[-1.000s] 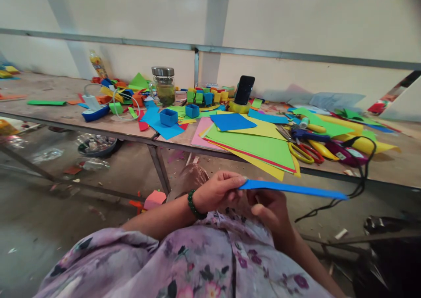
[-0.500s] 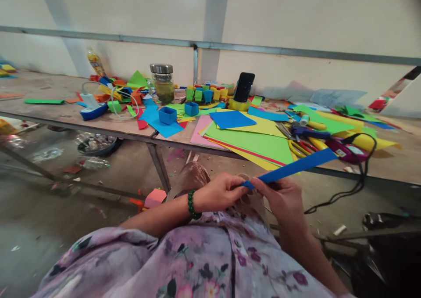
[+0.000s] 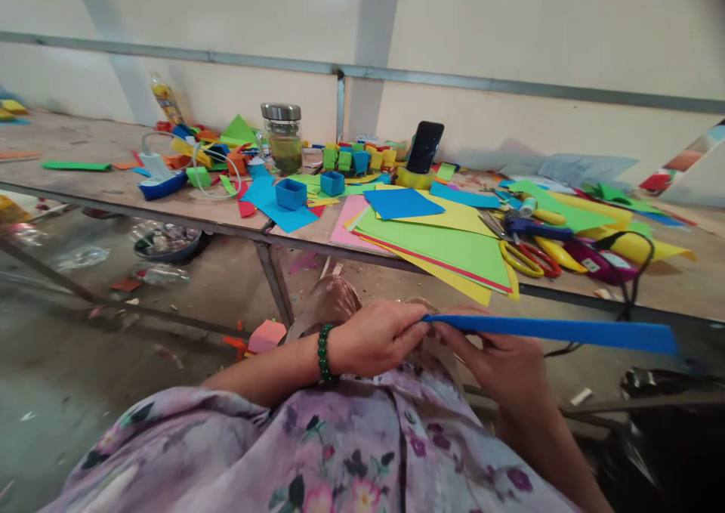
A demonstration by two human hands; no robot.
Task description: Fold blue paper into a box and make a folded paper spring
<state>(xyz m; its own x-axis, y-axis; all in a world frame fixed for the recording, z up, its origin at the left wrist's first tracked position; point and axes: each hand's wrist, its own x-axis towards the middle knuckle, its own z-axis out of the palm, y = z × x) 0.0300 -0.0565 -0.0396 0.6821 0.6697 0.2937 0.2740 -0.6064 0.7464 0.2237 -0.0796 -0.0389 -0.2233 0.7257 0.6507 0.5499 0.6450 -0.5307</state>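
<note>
A long blue paper strip [image 3: 566, 329] stretches to the right above my lap, seen nearly edge-on. My left hand [image 3: 381, 337], with a green bead bracelet [image 3: 325, 353] at the wrist, pinches its left end. Close beside it, my right hand [image 3: 498, 358] grips the strip from below between thumb and fingers; some fingertips are hidden behind the strip. On the table ahead stand two small open blue boxes, one [image 3: 291, 194] on a light blue sheet and another [image 3: 332, 183] to its right. A blue sheet [image 3: 403, 203] lies on a stack of green and yellow sheets [image 3: 439, 245].
Scissors [image 3: 521, 258] and a purple glue gun [image 3: 600, 261] with a black cord lie near the table's front edge. Farther back stand a phone [image 3: 425, 147] and a lidded glass jar [image 3: 282, 139]. Left of them sits a blue-and-white power strip [image 3: 163, 184] with a white cable.
The strip's free end has swung downward and to the right, from a slanted position to nearly level. My right hand has turned with it; my left still pinches the end.
</note>
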